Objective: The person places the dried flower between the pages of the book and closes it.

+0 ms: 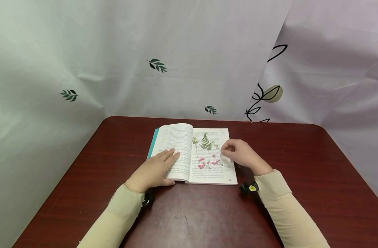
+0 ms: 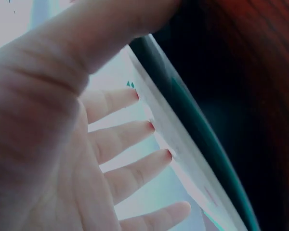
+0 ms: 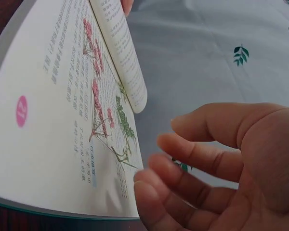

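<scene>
An open book (image 1: 207, 179) lies on the table, its left pages curving up beside the fold. My left hand (image 1: 156, 168) rests on the left page with fingers spread; in the left wrist view its fingers (image 2: 130, 139) look straight. On the right page lie a flat green fern leaf (image 1: 206, 142), a thin green sprig (image 1: 195, 142) and pink flowers (image 1: 201, 163) on fine stems. My right hand (image 1: 240, 151) hovers at that page's right edge, near another slender sprig (image 1: 218, 148). In the right wrist view its fingers curl loosely, with nothing visible between thumb and fingertips.
The dark red table (image 1: 300, 172) extends around the book on all sides. Behind it hangs a pale curtain (image 1: 182, 89) with leaf prints. Black straps (image 1: 245, 188) sit at both wrists.
</scene>
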The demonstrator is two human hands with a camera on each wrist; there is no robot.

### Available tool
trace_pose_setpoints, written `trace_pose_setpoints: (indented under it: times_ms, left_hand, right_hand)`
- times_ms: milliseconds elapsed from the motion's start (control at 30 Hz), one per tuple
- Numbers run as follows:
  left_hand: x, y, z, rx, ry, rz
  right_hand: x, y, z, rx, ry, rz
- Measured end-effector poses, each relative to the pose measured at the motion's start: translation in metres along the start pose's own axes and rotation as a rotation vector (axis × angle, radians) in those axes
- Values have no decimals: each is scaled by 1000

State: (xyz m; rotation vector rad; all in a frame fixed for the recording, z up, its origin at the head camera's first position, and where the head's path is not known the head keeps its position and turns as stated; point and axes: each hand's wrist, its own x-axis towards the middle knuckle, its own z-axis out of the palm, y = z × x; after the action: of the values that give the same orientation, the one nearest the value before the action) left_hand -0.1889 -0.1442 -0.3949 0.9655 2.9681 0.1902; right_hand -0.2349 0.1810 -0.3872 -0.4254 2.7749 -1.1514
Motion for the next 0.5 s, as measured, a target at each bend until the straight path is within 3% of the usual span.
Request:
trace_pose_setpoints:
  times_ms: [233, 400, 500]
  left_hand:
    - [-1, 0, -7, 26, 63, 66]
    - [-1, 0, -12, 85, 143, 129]
    - [-1, 3, -16, 134, 185, 168]
  right_hand:
    - [-2, -4, 2, -114, 40, 18]
    - [-3, -11, 7, -124, 43, -37]
    - [-5, -17, 15, -137, 64, -111]
